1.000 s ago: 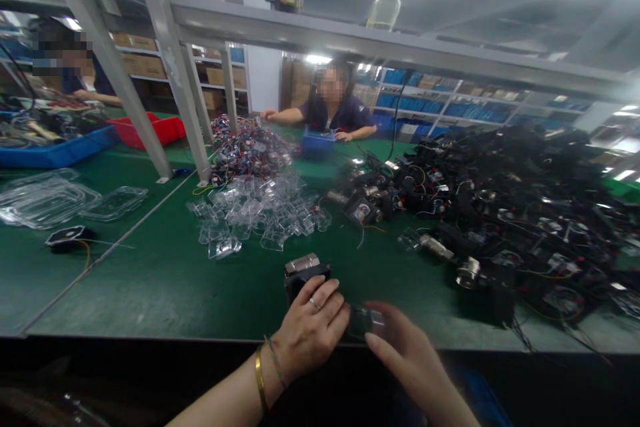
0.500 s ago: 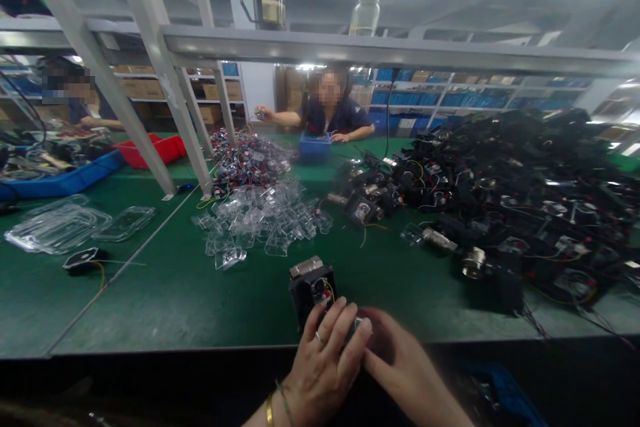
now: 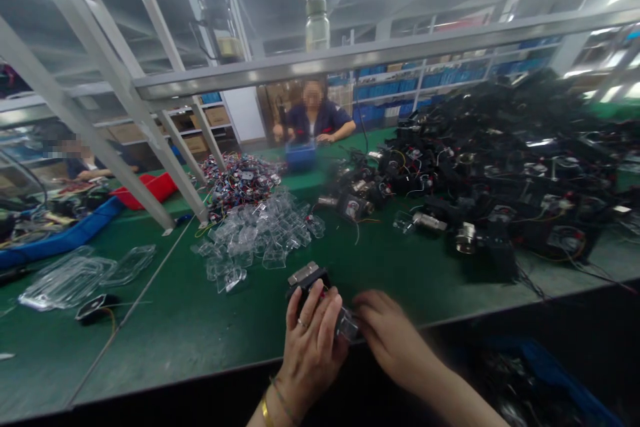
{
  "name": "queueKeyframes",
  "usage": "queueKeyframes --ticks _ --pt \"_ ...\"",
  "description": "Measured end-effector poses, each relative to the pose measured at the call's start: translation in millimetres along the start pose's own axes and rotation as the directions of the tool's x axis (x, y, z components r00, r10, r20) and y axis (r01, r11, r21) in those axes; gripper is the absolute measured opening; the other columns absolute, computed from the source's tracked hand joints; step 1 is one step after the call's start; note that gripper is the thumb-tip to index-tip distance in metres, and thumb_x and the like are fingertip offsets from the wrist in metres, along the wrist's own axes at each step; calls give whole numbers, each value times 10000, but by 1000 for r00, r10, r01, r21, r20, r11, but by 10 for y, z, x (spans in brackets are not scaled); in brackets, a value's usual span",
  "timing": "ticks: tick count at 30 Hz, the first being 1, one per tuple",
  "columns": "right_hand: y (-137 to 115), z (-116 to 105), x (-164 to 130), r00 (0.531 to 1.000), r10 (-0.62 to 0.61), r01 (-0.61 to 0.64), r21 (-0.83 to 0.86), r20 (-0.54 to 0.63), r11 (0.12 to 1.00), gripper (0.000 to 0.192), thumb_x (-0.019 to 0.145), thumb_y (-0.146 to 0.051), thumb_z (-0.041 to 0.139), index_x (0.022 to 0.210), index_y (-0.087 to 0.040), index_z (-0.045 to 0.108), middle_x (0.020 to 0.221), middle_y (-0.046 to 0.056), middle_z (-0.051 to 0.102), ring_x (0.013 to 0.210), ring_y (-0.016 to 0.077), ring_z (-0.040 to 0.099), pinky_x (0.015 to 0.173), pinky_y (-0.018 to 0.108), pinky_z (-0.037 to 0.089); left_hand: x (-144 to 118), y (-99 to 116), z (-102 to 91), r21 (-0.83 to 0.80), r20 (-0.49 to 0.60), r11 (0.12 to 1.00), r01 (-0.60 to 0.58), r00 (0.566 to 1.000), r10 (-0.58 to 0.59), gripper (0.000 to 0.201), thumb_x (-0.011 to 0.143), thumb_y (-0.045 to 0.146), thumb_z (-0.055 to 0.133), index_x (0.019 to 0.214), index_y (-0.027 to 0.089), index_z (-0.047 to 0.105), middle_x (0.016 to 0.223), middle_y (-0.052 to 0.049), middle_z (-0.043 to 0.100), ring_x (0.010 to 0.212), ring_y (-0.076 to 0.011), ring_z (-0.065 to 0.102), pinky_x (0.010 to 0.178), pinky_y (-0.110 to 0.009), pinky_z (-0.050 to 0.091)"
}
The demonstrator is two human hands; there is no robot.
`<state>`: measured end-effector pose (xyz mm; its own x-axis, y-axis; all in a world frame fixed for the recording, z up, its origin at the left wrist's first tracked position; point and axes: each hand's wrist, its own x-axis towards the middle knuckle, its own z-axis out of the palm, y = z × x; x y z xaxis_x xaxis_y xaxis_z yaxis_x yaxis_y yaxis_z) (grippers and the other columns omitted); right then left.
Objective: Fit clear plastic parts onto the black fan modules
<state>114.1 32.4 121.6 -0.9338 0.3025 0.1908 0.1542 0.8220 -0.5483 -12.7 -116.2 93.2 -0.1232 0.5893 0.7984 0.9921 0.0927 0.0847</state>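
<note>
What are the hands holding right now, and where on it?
The left hand wraps its fingers over the near face of a black boxy unit; the right hand pinches a small clear piece against the unit's right side. The exact contact is blurred.

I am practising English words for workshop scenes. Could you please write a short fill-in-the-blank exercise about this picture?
1. The left hand grips a small ___ module with a metal top.
2. The table has a ___ surface.
3. The pile of clear plastic covers lies ___ the two hands.
4. The right hand touches a small clear piece beside the ___ hand.

Missing words: black; green; beyond; left
</note>
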Motion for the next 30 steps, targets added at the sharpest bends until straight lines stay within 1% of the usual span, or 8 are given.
queueKeyframes --ticks 4,9,12,17,23,25,28,30 --pt "27 60 11 1000 19 -19 211 2 977 290 973 -246 446 898 -204 723 1316 130 662 1328 326 513 1104 559 417 20 24 -1 76 -3 994 75 997 -75 408 948 288 507 1317 117 538 1399 -148 560 1450 -341 323 1211 -595 148" --pt "114 35 9 996 7 -49 464 92 885 320 980 -284 490 768 -240 726 1376 57 640 1367 287 494 1135 516 394 41 -12 28 174 -5 973 152 988 -153 400 955 340 522 1311 159 544 1437 -143 522 1450 -341 317 1207 -626 122" --pt "159 20 13 987 -43 -37 482 154 875 314 969 -277 522 721 -246 712 1456 14 566 1425 270 415 1162 510 347 65 -100 16 224 16 963 148 988 -156 408 960 333 524 1329 157 544 1464 -136 498 1444 -328 322 1215 -598 109" --pt "154 -64 41 971 -51 -56 434 233 899 236 911 -239 588 723 -231 731 1601 23 321 1498 264 224 1190 507 275 130 -183 -53 233 101 968 93 988 -119 431 952 375 528 1326 165 565 1449 -103 522 1396 -317 377 1222 -533 93" --pt "46 -217 68 933 -96 -82 462 348 883 210 864 -192 625 742 -249 786 1625 -34 233 1502 233 216 1204 418 253 148 -153 -96 222 152 967 122 976 -158 490 949 396 490 1382 171 530 1358 -87 600 1161 -275 540 1174 -483 174" --pt "51 -246 70 909 -108 -94 449 403 889 188 859 -206 641 774 -241 805 1640 -41 155 1512 250 174 1218 423 213 134 -140 -100 256 156 957 137 971 -181 531 925 390 512 1410 174 506 1332 -85 615 1112 -277 551 1136 -490 219" --pt "159 -323 96 840 -165 -90 434 516 897 199 887 -276 643 845 -198 821 1656 -6 69 1518 297 138 1220 428 200 103 -120 -95 337 192 927 164 952 -238 594 877 372 580 1438 204 480 1338 -70 605 1091 -275 555 1075 -480 289" --pt "297 -403 141 794 -244 -61 471 557 880 317 948 -372 583 871 -178 822 1637 49 248 1493 314 252 1186 413 289 75 -104 -79 363 201 912 191 940 -276 619 863 368 601 1447 212 472 1351 -69 591 1099 -278 550 1032 -465 338"
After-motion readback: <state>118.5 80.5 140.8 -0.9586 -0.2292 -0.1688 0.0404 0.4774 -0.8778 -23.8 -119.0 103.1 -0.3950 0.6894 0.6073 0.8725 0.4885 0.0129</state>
